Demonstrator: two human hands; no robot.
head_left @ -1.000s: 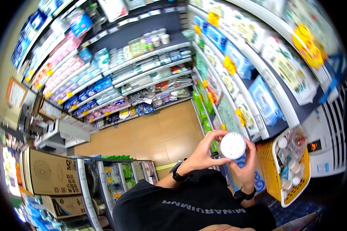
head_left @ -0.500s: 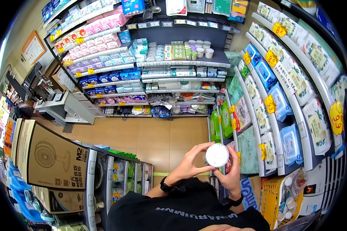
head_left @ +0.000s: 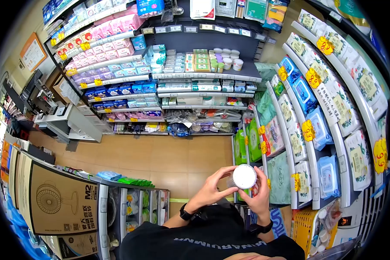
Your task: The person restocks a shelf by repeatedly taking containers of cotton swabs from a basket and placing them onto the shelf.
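Between my two hands is a small round tub (head_left: 244, 177) with a white lid facing up toward me. My left hand (head_left: 213, 187) grips its left side with thumb and fingers curved round it. Closed on the right side is my right hand (head_left: 259, 196), its thumb low on the tub. Both hands are in front of my black shirt, above the floor. Similar white-lidded tubs (head_left: 237, 64) stand on the back shelf beside small green-lidded containers (head_left: 220, 67).
A yellow basket (head_left: 304, 229) holding white-lidded tubs is at my lower right. Shelves of wipes (head_left: 328, 175) and tissue packs rise on the right. A fan box (head_left: 63, 197) sits on the left shelving. Tan floor (head_left: 160, 158) lies ahead, with a white counter (head_left: 73, 119) beyond.
The view has swung right, then slightly back, since the earliest frame. Both hands still hold the tub, which has turned slightly so more of its side shows.
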